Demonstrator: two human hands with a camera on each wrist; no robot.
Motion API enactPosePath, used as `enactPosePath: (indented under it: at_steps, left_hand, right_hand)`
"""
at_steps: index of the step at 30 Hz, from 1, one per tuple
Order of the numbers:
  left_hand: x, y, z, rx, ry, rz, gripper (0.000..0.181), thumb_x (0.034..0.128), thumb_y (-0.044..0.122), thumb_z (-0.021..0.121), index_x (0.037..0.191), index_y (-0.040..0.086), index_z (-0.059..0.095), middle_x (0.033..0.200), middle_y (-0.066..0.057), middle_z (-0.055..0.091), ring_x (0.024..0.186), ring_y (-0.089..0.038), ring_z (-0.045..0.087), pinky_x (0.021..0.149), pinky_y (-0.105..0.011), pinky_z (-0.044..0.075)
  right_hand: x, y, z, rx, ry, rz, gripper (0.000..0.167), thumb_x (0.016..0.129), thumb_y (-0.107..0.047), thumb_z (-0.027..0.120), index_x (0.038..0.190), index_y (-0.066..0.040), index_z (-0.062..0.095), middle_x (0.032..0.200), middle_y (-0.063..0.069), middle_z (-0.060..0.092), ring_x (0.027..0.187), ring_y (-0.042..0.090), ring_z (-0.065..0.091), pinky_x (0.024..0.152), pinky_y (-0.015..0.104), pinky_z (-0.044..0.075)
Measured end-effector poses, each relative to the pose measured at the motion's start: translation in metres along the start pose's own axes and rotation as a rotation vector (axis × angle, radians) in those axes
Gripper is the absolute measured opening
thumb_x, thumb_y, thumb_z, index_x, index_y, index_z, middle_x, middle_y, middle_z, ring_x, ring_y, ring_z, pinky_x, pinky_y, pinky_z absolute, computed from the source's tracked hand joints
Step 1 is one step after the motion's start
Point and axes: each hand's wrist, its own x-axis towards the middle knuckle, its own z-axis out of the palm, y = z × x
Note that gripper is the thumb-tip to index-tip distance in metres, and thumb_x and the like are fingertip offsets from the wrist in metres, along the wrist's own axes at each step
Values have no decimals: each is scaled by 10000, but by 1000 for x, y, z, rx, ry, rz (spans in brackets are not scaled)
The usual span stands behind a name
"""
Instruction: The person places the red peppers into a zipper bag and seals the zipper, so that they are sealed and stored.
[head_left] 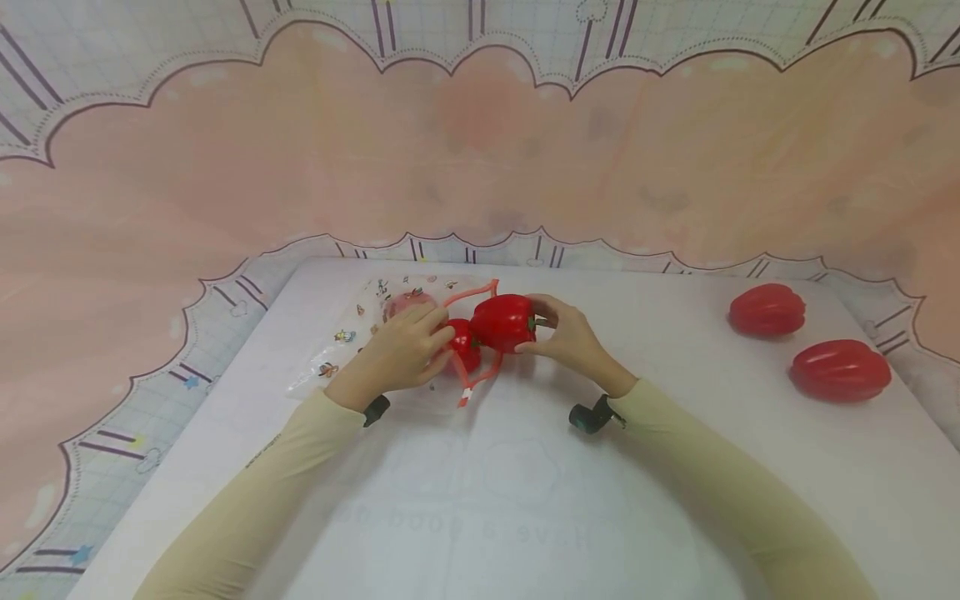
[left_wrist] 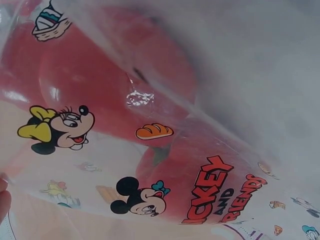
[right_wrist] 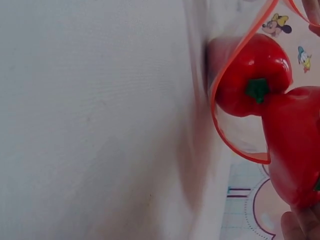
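A clear plastic bag with cartoon prints and an orange-red rim lies on its side, its mouth facing right. My left hand grips the bag by its mouth, fingers partly hidden behind the plastic. My right hand holds a glossy red bell pepper by its stem end, fingers and thumb on either side. That pepper is at the bag's opening, touching another red bell pepper just inside, whose green stem faces out. Through the plastic in the left wrist view, more red peppers show blurred.
Two red peppers lie at the right side of the white table. A patterned peach curtain hangs behind the table. Dark wrist camera mounts sit under both wrists.
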Motion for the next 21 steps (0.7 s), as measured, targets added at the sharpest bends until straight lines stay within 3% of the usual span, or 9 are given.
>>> enactPosePath:
  at_steps: [14, 21]
  left_hand:
    - [2, 1, -1, -11, -11, 6, 142, 778, 165, 700, 820, 72, 601, 868, -79, 560, 789, -207, 525, 730, -286, 518]
    - [3, 1, -1, -11, -12, 12, 142, 770, 148, 698, 841, 53, 621, 891, -95, 572, 823, -218, 544, 765, -300, 529]
  right_hand:
    - [1, -3, 10, 10, -57, 40, 730, 736, -151, 792, 1368, -83, 432, 1367, 130, 518, 1248, 291, 517, 985, 413, 470]
    - [-2, -6, 15, 24, -72, 18, 723, 740, -128, 786, 1366, -68, 430, 1367, 138, 516, 1255, 296, 511, 986, 422, 467]
